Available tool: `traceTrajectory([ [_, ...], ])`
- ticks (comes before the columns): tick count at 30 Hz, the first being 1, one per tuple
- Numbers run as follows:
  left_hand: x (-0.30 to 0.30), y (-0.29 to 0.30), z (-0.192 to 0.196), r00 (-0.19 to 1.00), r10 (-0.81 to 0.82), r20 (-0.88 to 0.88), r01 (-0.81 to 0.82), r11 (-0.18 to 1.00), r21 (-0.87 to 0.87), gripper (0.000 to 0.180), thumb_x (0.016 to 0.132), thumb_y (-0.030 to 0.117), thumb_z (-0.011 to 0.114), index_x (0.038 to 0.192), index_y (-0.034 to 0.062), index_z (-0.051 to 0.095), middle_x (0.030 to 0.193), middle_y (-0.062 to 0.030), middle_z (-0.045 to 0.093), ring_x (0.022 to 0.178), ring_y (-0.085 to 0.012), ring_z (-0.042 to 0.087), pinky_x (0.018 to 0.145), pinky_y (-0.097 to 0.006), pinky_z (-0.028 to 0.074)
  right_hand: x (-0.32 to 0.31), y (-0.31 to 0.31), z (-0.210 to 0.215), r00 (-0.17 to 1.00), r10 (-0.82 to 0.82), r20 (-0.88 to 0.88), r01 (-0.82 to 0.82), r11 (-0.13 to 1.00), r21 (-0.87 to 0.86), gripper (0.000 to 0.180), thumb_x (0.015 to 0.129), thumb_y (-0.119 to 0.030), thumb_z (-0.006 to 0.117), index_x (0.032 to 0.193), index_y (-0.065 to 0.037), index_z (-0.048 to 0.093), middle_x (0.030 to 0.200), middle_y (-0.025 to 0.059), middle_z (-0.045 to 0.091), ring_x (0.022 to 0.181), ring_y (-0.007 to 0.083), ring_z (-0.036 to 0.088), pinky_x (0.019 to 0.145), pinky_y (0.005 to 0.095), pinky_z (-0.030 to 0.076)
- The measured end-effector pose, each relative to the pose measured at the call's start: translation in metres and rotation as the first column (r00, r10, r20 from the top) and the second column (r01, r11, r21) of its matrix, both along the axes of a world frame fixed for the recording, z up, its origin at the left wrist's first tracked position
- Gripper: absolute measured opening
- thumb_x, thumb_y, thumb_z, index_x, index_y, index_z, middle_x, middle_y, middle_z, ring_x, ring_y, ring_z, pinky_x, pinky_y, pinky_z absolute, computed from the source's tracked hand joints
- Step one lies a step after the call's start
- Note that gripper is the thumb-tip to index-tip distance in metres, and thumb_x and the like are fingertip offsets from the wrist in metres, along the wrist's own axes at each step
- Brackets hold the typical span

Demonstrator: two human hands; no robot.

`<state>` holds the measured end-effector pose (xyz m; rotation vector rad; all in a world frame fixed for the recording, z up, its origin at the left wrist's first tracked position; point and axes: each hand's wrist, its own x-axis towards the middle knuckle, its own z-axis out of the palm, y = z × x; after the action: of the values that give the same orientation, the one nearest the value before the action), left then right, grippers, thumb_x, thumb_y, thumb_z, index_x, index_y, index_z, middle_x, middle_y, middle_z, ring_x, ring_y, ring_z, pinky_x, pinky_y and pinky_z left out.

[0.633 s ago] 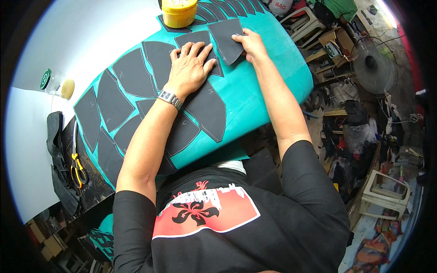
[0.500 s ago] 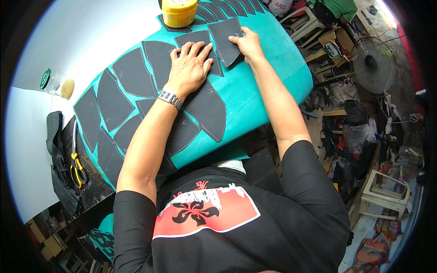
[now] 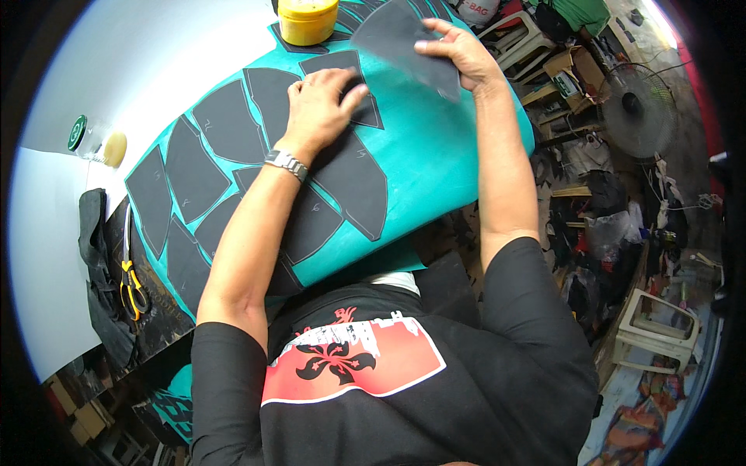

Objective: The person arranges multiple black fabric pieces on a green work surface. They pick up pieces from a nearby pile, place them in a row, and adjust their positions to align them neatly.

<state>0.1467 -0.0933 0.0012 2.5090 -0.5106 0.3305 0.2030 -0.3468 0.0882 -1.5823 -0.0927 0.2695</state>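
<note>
I see my right hand [image 3: 458, 54] pinching a dark grey cut piece [image 3: 404, 43] by its edge, thumb on top and fingers under, holding it lifted and tilted above the far right part of the teal sheet [image 3: 435, 155], clear of the sheet itself. My left hand [image 3: 318, 105] lies flat with fingers spread, palm down, gripping nothing; it presses on another dark grey piece [image 3: 342, 81] that lies on the teal sheet near its far edge. A metal wristwatch [image 3: 286, 163] sits on that wrist. The teal sheet covers the surface in front of me, and more dark pieces [image 3: 217, 132] are laid across it in a row toward the left edge, close together with thin teal gaps between them; a larger leaf-shaped piece [image 3: 353, 182] lies under my left forearm near the front edge. At the far edge, just beyond my left hand, a yellow tub [image 3: 308, 19] stands upright on the sheet. Off the left edge of the teal sheet, yellow-handled scissors [image 3: 130, 272] lie on dark scraps, and a green-lidded jar [image 3: 81, 133] lies further back on the white surface [image 3: 47, 256].
</note>
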Motion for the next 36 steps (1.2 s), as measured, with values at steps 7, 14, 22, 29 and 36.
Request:
traceTrajectory([
  [7, 0.004, 0.001, 0.031, 0.872, -0.351, -0.342, 0.059, 0.768, -0.638, 0.038, 0.087, 0.023, 0.078, 0.12, 0.0071, 0.069, 0.102, -0.0016, 0.07, 0.089, -0.0079, 0.064, 0.076, -0.023, 0.051, -0.014, 0.01, 0.0, 0.846, 0.53, -0.063, -0.521, 0.794, -0.312, 0.049, 0.081, -0.012, 0.075, 0.129, -0.012, 0.065, 0.112, 0.0028, 0.069, 0.094, 0.0095, 0.064, 0.084, 0.0252, 0.055],
  [14, -0.011, -0.019, 0.031, 0.863, -0.322, -0.39, -0.313, 0.265, -0.912, 0.022, 0.088, 0.012, 0.076, 0.106, 0.003, 0.067, 0.089, -0.0006, 0.07, 0.078, -0.0069, 0.065, 0.064, -0.022, 0.054, -0.048, 0.009, -0.044, 0.978, 0.206, 0.04, -0.162, 0.618, 0.769, 0.062, 0.097, -0.052, 0.057, 0.136, -0.004, 0.051, 0.117, 0.006, 0.067, 0.113, 0.0175, 0.061, 0.098, 0.034, 0.051],
  [22, 0.0, -0.014, 0.008, 0.999, -0.028, -0.021, 0.018, 0.919, -0.394, 0.024, 0.093, 0.023, 0.068, 0.108, 0.005, 0.073, 0.109, -0.0115, 0.07, 0.092, -0.0213, 0.07, 0.081, -0.034, 0.056, -0.016, 0.014, -0.07, 0.972, -0.23, -0.043, 0.232, 0.93, 0.283, 0.032, 0.091, 0.001, 0.061, 0.122, 0.003, 0.057, 0.107, 0.0157, 0.069, 0.091, 0.0227, 0.071, 0.08, 0.0372, 0.061],
  [29, 0.017, 0.004, -0.019, 0.993, -0.082, 0.081, 0.067, 0.983, 0.173, 0.05, 0.102, 0.038, 0.049, 0.146, 0.0146, 0.047, 0.155, -0.0132, 0.04, 0.148, -0.0307, 0.028, 0.121, -0.049, 0.018, 0.021, 0.019, -0.071, 0.987, -0.158, -0.031, 0.151, 0.976, -0.157, 0.049, 0.089, -0.005, 0.067, 0.135, 0.0, 0.05, 0.108, 0.0152, 0.069, 0.09, 0.0198, 0.071, 0.078, 0.0332, 0.06],
  [36, 0.015, 0.003, -0.02, 0.994, -0.06, 0.095, 0.04, 0.979, 0.201, 0.052, 0.103, 0.041, 0.046, 0.147, 0.015, 0.047, 0.156, -0.0124, 0.039, 0.148, -0.0294, 0.027, 0.122, -0.048, 0.017, 0.033, 0.011, -0.07, 0.981, -0.149, 0.121, 0.162, 0.981, -0.103, 0.065, 0.087, -0.004, 0.071, 0.145, 0.003, 0.043, 0.11, 0.0165, 0.069, 0.088, 0.0188, 0.07, 0.075, 0.0298, 0.058],
])
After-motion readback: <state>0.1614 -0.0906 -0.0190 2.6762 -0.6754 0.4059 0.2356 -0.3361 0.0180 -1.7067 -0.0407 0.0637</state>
